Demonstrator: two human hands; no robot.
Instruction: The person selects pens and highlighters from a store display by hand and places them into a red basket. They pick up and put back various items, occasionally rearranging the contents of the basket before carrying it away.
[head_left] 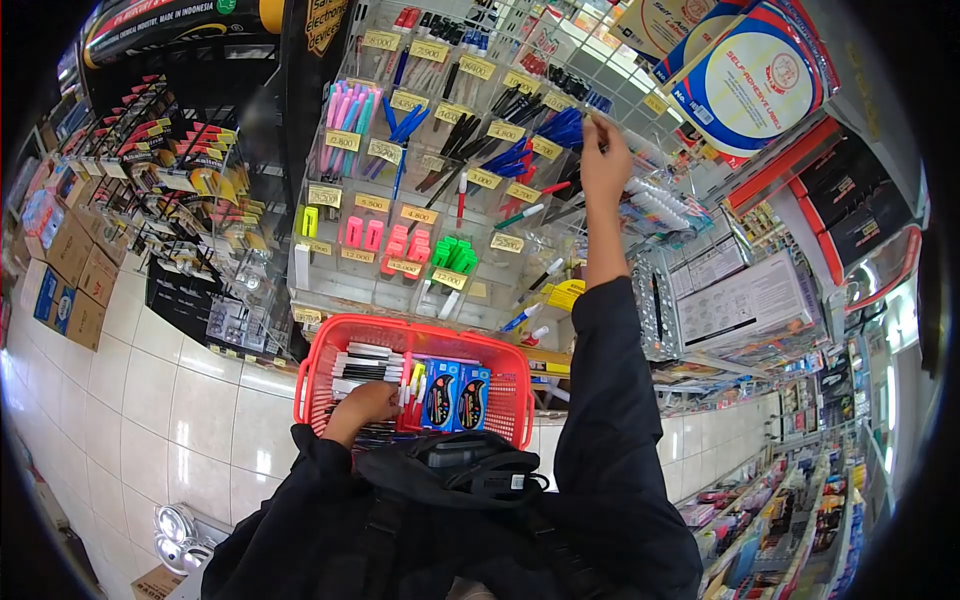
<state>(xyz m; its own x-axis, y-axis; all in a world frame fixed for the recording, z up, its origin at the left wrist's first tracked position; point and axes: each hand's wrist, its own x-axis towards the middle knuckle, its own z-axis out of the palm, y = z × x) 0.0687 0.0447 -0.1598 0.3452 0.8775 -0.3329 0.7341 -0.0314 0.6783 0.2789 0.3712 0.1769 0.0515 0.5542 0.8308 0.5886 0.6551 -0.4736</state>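
My right hand (pixel 606 158) reaches up to the pen rack, its fingers bent together at the ends of a fanned bunch of blue pens (pixel 562 128). Whatever sits between those fingertips is hard to see. Down in the red plastic basket (pixel 316 350), my left hand (pixel 372 403) rests with curled fingers over the pens, and its grip is partly hidden. Around it lie white-and-black markers (pixel 370 366) in rows and red markers (pixel 408 390). Two blue boxes (pixel 441 396) with black ovals stand side by side at the basket's right.
Clear rack compartments hold pastel pens (pixel 350 108), pink highlighters (pixel 405 245) and green highlighters (pixel 455 254), with yellow price tags. Label packs (pixel 750 85) hang at upper right. Packaged goods (pixel 190 160) hang at left above cardboard boxes (pixel 85 290). Shelves (pixel 780 510) stand at lower right.
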